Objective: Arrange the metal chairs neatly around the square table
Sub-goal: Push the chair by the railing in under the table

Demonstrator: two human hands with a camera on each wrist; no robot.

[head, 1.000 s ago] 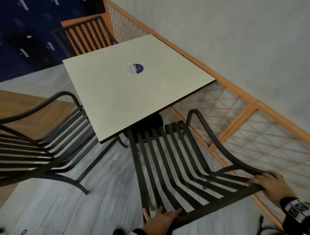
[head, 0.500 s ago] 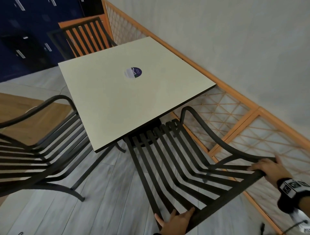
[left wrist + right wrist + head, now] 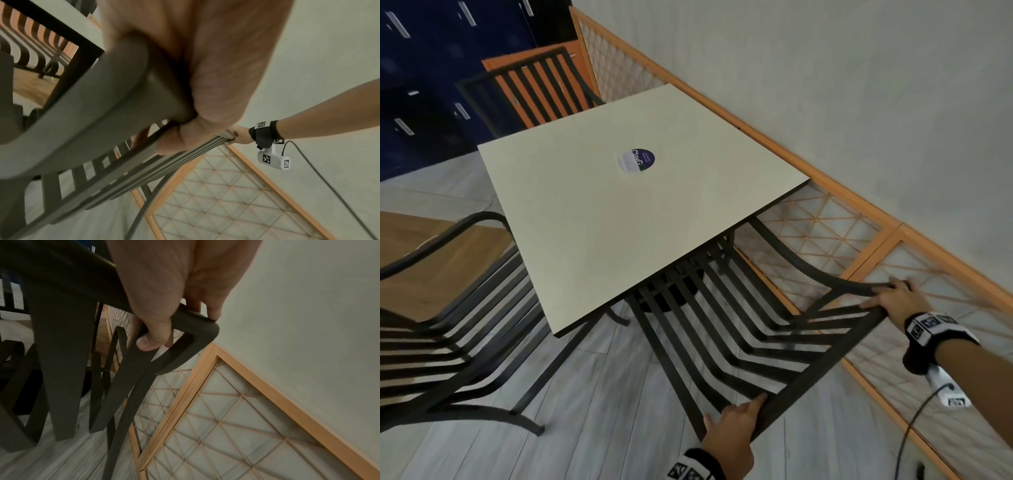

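A dark slatted metal chair [image 3: 726, 329] stands at the near side of the square cream table [image 3: 599, 219], its seat front partly under the tabletop. My left hand [image 3: 736, 425] grips the left end of the chair's top back rail [image 3: 115, 104]. At the rail's right corner [image 3: 197, 327] my right hand [image 3: 890, 298] curls round the metal, thumb underneath. A second metal chair [image 3: 458, 308] sits at the table's left side, angled outward. A third chair [image 3: 541, 89] stands at the far side, pushed close to the table.
An orange-framed lattice panel [image 3: 893, 260] runs along the grey wall right beside the held chair. Dark blue lockers [image 3: 421, 68] fill the far left. The floor is grey plank, with a brown wooden patch [image 3: 417, 260] at left. A cable hangs from my right wrist.
The chair in my hands has slid forward, so its seat front now lies under the table edge. Both hands moved forward with the back rail, still holding it.
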